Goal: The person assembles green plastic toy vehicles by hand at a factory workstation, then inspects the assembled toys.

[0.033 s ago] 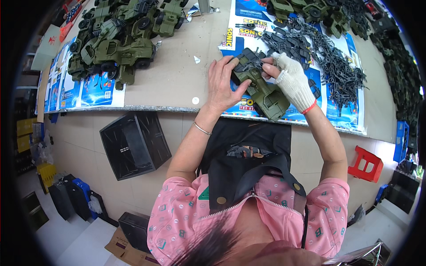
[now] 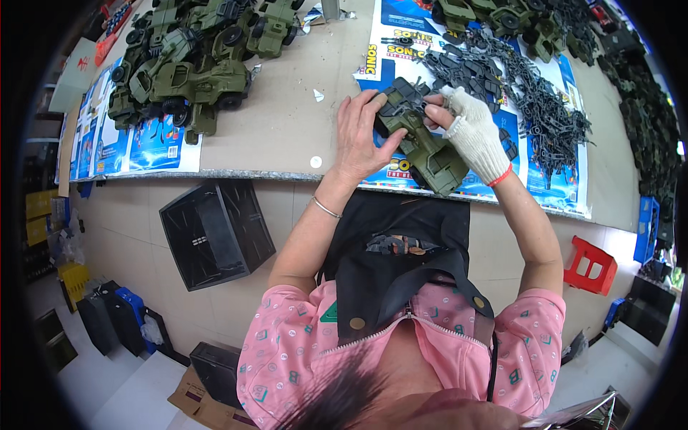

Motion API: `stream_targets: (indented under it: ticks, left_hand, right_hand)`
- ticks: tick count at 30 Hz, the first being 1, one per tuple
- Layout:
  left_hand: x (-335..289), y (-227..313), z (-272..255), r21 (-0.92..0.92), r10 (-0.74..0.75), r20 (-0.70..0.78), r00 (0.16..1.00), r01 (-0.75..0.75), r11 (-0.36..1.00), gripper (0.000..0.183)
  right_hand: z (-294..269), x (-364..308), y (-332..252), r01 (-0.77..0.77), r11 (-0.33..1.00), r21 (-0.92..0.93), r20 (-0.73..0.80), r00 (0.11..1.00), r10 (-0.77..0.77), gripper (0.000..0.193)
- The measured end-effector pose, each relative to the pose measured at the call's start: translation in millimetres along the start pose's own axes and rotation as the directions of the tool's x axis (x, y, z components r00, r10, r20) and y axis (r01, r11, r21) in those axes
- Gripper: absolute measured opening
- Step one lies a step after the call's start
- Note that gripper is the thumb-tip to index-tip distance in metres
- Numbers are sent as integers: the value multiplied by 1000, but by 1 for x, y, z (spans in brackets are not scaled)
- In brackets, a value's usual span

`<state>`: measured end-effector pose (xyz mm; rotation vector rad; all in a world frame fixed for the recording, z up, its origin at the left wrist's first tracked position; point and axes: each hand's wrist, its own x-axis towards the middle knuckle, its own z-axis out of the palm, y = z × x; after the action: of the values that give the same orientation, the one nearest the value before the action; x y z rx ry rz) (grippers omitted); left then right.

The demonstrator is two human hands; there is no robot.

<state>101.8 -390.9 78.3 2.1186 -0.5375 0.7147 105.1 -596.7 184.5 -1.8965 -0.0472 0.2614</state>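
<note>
Barely shifted since, gripping toy truck (image 2: 436, 161) at upper centre with left hand (image 2: 356, 140), likely steadying it, pinching something unclear with right hand (image 2: 473, 129).

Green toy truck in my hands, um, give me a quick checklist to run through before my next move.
1. Left hand steadying the green toy truck: ok, thumb and fingers are on its front half.
2. Right hand at the truck's front end: ok, its fingers are bent there.
3. Small part between the right fingertips: cannot tell, the fingers hide it.
4. Glove on both hands: not ok, only the right wears one.
5. Truck well back from the edge of the table: not ok, its near end appears right by that edge.
6. Small dark parts close by: ok, heaped beyond and beside the right hand.
</note>
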Motion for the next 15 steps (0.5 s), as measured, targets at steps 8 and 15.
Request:
stream_targets:
  ticks: [8, 15]
  left_hand:
    - [3, -5, 1, -44, -22, -9, 1000, 22, 999, 68]
    - [6, -9, 3, -35, -4, -7, 1000, 4, 999, 67]
  right_hand:
    - [3, 4, 10, -91, 987, 133, -25, 995, 95, 38]
    - [13, 8, -5, -70, 995, -76, -43, 997, 67, 32]
